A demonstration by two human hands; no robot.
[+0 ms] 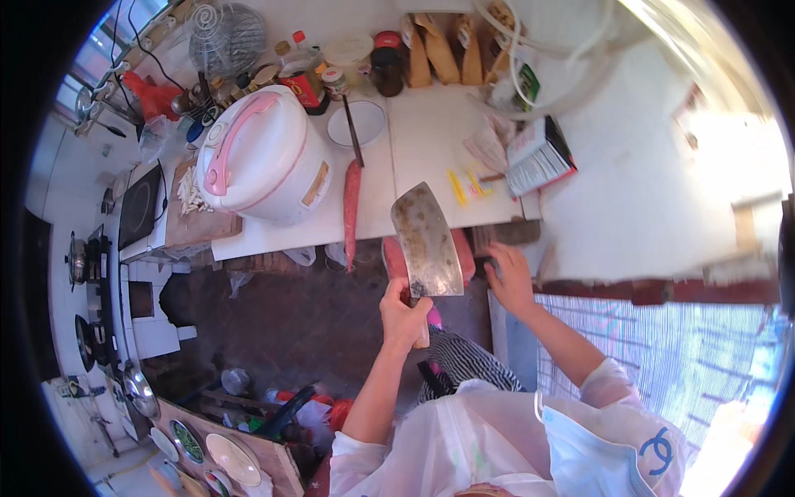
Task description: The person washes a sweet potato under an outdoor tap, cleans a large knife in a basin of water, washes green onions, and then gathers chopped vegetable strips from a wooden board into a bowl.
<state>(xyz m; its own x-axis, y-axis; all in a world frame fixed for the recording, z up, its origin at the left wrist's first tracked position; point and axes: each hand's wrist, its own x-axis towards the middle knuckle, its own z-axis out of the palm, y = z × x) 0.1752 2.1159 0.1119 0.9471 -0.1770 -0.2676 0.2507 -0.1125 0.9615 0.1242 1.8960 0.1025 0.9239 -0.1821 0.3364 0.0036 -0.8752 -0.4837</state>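
My left hand (404,314) grips the wooden handle of a cleaver (428,242). Its broad, stained blade points up and away from me, in front of the counter edge. My right hand (512,279) is apart from the cleaver, fingers spread and holding nothing, near the counter's front edge. Behind the blade, a pink-red object (461,255) is mostly hidden; I cannot tell what it is. A long, reddish tapering thing (351,211) hangs over the counter edge, left of the cleaver. Dark chopsticks (352,133) lie across a white bowl (372,118) behind it.
On the white counter (422,155) stand a white-and-pink electric cooker (267,161), bottles (304,81), brown paper bags (438,56) and a box (540,158). A wooden board (214,228) carries chopped white pieces (191,191). Plates (235,460) sit on a low table at lower left.
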